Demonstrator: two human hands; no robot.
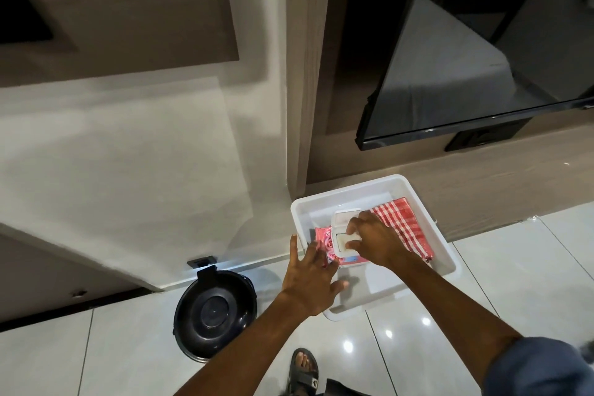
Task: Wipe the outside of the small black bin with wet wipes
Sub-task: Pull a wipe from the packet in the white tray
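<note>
The small black bin stands on the floor at lower left, its round lid closed. To its right a white plastic tub holds a pink wet-wipes pack with its white flip lid up. My left hand presses flat on the pack's near end, fingers spread. My right hand is over the pack's opening, fingertips pinching a white wipe that sticks out.
A red-and-white checked cloth lies in the tub beside the pack. A black television hangs above on the wall. My sandalled foot is on the glossy tiled floor. A wall socket sits just behind the bin.
</note>
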